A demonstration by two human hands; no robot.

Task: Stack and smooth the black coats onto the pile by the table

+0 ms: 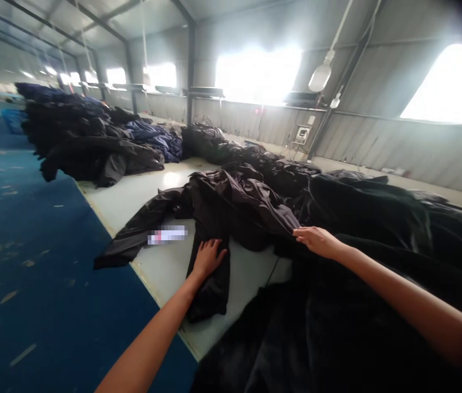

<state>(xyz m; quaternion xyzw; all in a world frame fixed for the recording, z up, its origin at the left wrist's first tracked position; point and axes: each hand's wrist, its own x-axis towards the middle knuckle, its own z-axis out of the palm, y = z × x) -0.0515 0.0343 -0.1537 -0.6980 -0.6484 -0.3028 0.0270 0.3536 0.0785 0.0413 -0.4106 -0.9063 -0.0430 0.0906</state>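
Note:
A dark, crumpled garment (247,207) lies across the white table (251,273). Two long tube-like parts of it, sleeves or legs, stretch toward the table's edge. On the nearer tube, my left hand (209,257) rests palm down with its fingers laid out over the cloth. My right hand (316,240) pinches the garment's right edge between thumb and fingers and holds it up slightly. Between the two tubes a small pale label or slip (168,234) lies on the table, its print blurred out.
Black cloth (337,327) fills the near right, and a long heap of dark garments (378,213) runs behind it. Farther left stands a tall stack of dark clothes (67,125) with a navy garment (155,139) beside it. Blue floor (51,284) borders the table.

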